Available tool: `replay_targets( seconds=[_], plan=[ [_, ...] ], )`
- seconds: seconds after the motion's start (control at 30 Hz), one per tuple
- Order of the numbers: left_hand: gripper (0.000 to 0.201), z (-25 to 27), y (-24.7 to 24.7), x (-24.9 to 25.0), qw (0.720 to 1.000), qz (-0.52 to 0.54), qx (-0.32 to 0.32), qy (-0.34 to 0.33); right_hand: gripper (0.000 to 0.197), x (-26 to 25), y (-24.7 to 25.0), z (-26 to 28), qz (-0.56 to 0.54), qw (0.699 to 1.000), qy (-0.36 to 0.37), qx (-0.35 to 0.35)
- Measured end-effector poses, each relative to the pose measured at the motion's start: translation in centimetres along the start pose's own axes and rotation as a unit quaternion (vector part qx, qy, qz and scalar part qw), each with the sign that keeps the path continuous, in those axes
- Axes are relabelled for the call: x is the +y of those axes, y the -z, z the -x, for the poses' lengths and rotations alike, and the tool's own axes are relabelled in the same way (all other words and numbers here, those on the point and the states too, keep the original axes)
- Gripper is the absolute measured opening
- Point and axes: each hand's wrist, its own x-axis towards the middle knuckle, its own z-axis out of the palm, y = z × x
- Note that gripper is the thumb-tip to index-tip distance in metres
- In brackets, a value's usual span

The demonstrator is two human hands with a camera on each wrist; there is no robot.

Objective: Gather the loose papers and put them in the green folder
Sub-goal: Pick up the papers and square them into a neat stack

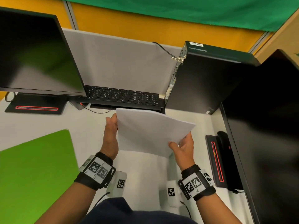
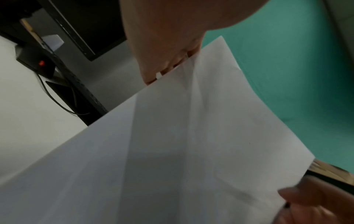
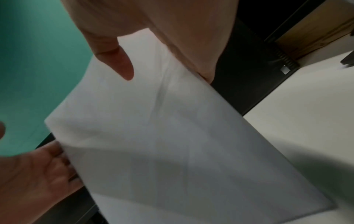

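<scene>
A stack of white papers [image 1: 148, 131] stands tilted above the middle of the desk, held between both hands. My left hand [image 1: 111, 135] grips its left edge, fingers behind the sheets [image 2: 172, 65]. My right hand [image 1: 182, 146] holds the lower right corner with the thumb [image 3: 118, 60] on the front face and the fingers behind. The papers [image 2: 191, 136] fill both wrist views [image 3: 172, 144]. The green folder [image 1: 35, 172] lies shut and flat on the desk at the left, apart from both hands.
A black keyboard [image 1: 123, 96] lies just behind the papers. A monitor [image 1: 35, 55] stands at the back left on its base [image 1: 35, 107]. A black computer tower [image 1: 208, 78] and a second monitor [image 1: 267, 126] close off the right side.
</scene>
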Motion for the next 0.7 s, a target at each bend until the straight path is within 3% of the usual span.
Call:
replay_targets(
  seconds=[0.23,0.37,0.4,0.5,0.7],
  plan=[
    [0.079,-0.1,0.2,-0.8,0.999,0.015,0.031,0.01,0.053,-0.5,-0.4,-0.4,-0.008,1.0,-0.03,0.004],
    [0.024,0.2,-0.2,-0.5,0.999,-0.024,0.027,-0.022,0.046,-0.1,-0.6,-0.3,-0.003,0.999,-0.048,0.014],
    [0.018,0.3,-0.3,-0.6,0.999,-0.042,0.013,-0.019,0.041,0.1,-0.7,-0.3,-0.001,0.998,-0.054,0.014],
    [0.027,0.0,-0.4,-1.1,0.994,-0.101,0.026,-0.013,0.037,-0.1,-1.0,-0.4,0.001,0.998,-0.054,0.02],
    [0.026,0.1,-0.7,-0.4,0.995,-0.087,0.017,-0.037,0.033,-0.8,0.2,-0.6,-0.014,0.997,-0.042,0.059]
  ],
)
